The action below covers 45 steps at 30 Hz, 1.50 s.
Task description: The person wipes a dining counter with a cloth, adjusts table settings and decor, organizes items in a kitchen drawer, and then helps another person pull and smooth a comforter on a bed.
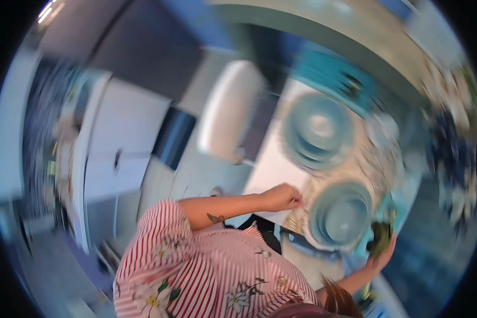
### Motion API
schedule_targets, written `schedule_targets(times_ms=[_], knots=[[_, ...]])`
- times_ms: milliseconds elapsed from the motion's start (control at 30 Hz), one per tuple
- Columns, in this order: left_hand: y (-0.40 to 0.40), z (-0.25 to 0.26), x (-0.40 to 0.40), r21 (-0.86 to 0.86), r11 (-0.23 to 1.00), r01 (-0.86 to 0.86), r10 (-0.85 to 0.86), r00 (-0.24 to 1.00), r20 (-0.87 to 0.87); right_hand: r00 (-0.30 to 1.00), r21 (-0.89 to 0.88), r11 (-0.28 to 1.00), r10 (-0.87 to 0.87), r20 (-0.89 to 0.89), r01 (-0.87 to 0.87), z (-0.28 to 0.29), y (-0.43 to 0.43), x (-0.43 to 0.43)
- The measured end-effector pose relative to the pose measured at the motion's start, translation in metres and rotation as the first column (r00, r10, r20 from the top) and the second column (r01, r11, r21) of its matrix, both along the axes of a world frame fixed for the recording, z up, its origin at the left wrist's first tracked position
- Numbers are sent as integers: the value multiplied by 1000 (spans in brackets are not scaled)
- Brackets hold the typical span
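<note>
Much of the view is blurred. My left hand point(282, 197), its fingers curled in, is at the near left edge of a white table point(276, 175); nothing shows in it. My right hand point(383, 254) is round the far right side, closed on a dark green item point(381, 237), perhaps cloth, above a teal placemat point(363, 242). Between the hands lies a blue-green round plate setting point(344, 216) on a round beige mat. A second such plate setting point(318, 127) is farther up the table, beside another teal placemat point(326, 75) with a dark object on it.
A white chair point(230, 113) stands left of the table. White cabinets point(121, 131) and a tall dark cabinet or appliance point(143, 51) are farther left. A clear or white dish point(382, 129) sits near the table's right side. Blurred flowers or foliage point(453, 155) show at far right.
</note>
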<state>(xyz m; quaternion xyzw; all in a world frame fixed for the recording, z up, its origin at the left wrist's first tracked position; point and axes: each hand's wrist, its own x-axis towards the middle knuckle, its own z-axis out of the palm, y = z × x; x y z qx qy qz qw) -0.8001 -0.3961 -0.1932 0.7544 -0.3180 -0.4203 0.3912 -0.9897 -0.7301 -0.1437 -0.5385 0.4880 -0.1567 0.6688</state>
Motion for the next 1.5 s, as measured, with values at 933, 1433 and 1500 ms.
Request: schedule_targets(times_ms=[933,1433,1500], knots=[[728,-13,-302,301,-370,-879,928,-337,157,-102,-631,-64,995,24,-773,14,1076,428],[825,-19,-222,280,-544,-791,839,-525,145,-591,-958,-245,754,-287,151,-20,1416,281],[834,-22,-222,297,-475,-828,879,-463,114,-884,-935,-355,441,-153,-16,-1,1455,220]])
